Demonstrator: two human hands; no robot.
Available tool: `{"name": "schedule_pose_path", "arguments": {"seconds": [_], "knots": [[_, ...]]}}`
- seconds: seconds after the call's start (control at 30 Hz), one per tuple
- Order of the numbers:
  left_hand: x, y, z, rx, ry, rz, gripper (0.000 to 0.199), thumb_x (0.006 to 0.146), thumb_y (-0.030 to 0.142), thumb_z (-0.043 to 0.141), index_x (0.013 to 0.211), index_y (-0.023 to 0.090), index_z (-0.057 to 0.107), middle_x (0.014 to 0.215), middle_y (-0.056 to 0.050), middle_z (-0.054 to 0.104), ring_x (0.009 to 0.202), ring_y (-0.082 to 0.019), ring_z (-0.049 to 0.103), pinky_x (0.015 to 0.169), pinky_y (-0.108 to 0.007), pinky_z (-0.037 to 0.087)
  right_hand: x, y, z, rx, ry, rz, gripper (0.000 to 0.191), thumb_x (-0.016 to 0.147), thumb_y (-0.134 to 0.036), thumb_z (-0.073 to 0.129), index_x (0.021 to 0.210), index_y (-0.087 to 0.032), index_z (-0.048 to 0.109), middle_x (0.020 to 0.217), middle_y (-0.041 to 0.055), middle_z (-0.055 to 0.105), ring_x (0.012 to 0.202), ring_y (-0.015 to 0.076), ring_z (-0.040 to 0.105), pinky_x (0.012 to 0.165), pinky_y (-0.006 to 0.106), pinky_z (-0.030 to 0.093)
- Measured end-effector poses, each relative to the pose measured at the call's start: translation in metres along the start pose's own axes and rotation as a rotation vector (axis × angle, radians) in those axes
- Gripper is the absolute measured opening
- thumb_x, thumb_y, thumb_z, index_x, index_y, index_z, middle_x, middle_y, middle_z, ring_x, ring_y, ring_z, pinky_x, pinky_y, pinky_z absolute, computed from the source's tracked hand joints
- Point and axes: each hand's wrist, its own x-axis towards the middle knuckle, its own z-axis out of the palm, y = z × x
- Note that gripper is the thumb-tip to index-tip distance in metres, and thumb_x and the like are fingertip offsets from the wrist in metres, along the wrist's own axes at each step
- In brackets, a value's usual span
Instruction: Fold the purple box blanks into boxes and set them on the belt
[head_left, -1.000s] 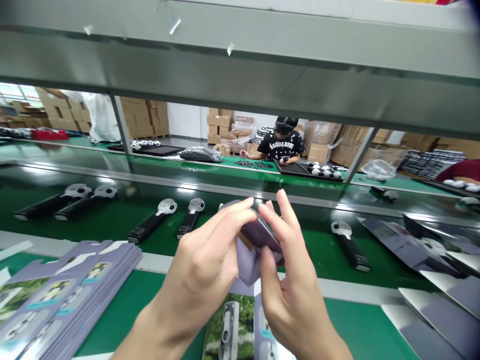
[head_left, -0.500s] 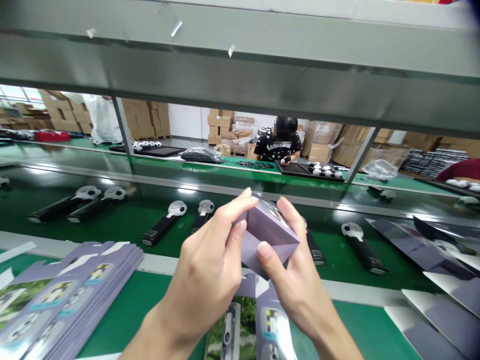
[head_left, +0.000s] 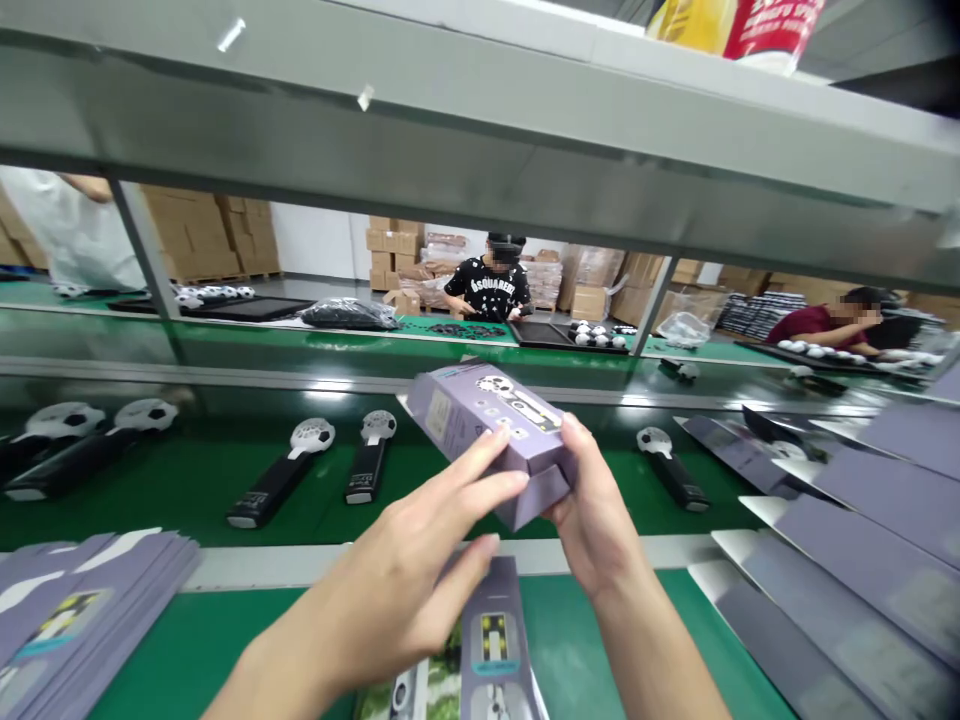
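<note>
A purple cardboard box [head_left: 487, 410] with a printed picture of a soccer-ball-headed handheld device is held up over the green belt. My right hand [head_left: 600, 510] is closed around its near right end, thumb on the side. My left hand [head_left: 420, 560] has its fingers stretched out against the box's near left edge, with the thumb apart. The near end flap of the box looks folded in. Below my hands, another flat purple printed carton [head_left: 495, 640] lies on the green surface, partly hidden by my left forearm.
On the belt lie several black-handled devices with soccer-ball heads [head_left: 281, 475]. Flat cartons are stacked at the left [head_left: 97, 610], and more purple cartons [head_left: 847, 580] overlap at the right. A grey shelf [head_left: 480, 130] runs overhead. Co-workers [head_left: 491, 285] sit across the line.
The box has turned from showing its open end to showing its printed face, with the near end folded in. My left fingers have straightened. The view has shifted to the right.
</note>
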Motion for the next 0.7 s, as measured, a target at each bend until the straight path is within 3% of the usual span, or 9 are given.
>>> {"name": "schedule_pose_path", "arguments": {"seconds": [0.1,0.2,0.27,0.33,0.47,0.57,0.7], "knots": [[-0.002,-0.005,0.003,0.006,-0.335,-0.131,0.050,0.100,0.024,0.038,0.147,0.038,0.032,0.161,0.005,0.020,0.147,-0.020,0.031,0.118,-0.042,0.041,0.016,-0.002,-0.013,0.100,0.109,-0.008,0.052,0.076,-0.047,0.073,0.117,-0.016,0.065,0.109,0.0096,0.069,0.093,0.0245,0.066,0.062,0.026,0.056],[-0.001,-0.012,0.007,0.028,-0.622,-0.377,0.039,0.100,0.035,0.042,0.139,0.037,0.048,0.146,0.002,0.047,0.133,-0.028,0.049,0.109,-0.050,0.048,0.037,-0.006,-0.039,0.264,0.311,-0.047,0.031,0.095,-0.034,0.050,0.116,-0.015,0.062,0.105,0.0066,0.067,0.083,0.0167,0.064,0.063,0.025,0.055],[0.001,-0.018,0.010,0.063,-0.660,-0.478,0.032,0.101,0.035,0.037,0.117,0.027,0.064,0.122,-0.003,0.064,0.111,-0.029,0.063,0.095,-0.049,0.053,0.050,-0.008,-0.066,0.378,0.461,-0.072,0.031,0.102,-0.035,0.043,0.121,-0.015,0.057,0.106,0.0066,0.064,0.083,0.0148,0.063,0.068,0.027,0.056],[0.001,-0.022,0.014,0.087,-0.694,-0.566,0.034,0.101,0.035,0.035,0.099,0.022,0.067,0.106,-0.004,0.066,0.096,-0.027,0.065,0.087,-0.046,0.052,0.060,-0.010,-0.095,0.455,0.610,-0.068,0.034,0.104,-0.040,0.045,0.125,-0.014,0.053,0.109,0.0079,0.061,0.085,0.0151,0.062,0.072,0.029,0.056],[-0.007,-0.027,0.025,0.069,-0.846,-0.704,0.026,0.090,0.039,0.060,0.107,0.020,0.065,0.107,-0.006,0.064,0.099,-0.029,0.062,0.088,-0.047,0.049,0.067,-0.010,-0.135,0.487,0.809,0.021,0.035,0.102,-0.038,0.052,0.128,-0.014,0.051,0.115,0.0100,0.056,0.089,0.0168,0.060,0.072,0.029,0.056],[-0.015,-0.032,0.035,0.049,-0.944,-0.772,0.035,0.080,0.032,0.072,0.109,0.014,0.062,0.110,-0.008,0.061,0.100,-0.025,0.058,0.093,-0.046,0.047,0.065,-0.010,-0.129,0.453,0.777,0.026,0.035,0.102,-0.035,0.052,0.130,-0.014,0.050,0.118,0.0105,0.055,0.091,0.0174,0.060,0.074,0.030,0.056],[-0.019,-0.044,0.040,-0.002,-0.936,-0.798,0.033,0.081,0.033,0.076,0.102,0.013,0.059,0.103,-0.006,0.057,0.099,-0.021,0.054,0.093,-0.041,0.047,0.056,-0.009,-0.085,0.318,0.495,-0.028,0.030,0.104,-0.031,0.047,0.127,-0.012,0.052,0.117,0.0107,0.060,0.096,0.0175,0.064,0.081,0.031,0.057]]}}
